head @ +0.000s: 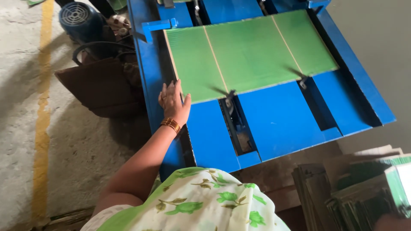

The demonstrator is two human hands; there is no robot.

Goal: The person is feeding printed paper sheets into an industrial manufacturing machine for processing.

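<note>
The green sheet (250,53) lay flat on the blue bench (282,124), long axis crosswise, just ahead-right of the left hand (173,102), whose spread fingers touched its near-left corner; the right hand was out of view.

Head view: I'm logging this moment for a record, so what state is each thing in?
Green corrugated sheet: flat on the blue machine table, two pale score lines across it.
Left hand: open, fingers at the sheet's near-left corner.
Right hand: out of view.
Stack of green sheets: piled at lower right.
Motor: on the floor, running or not unclear.
</note>
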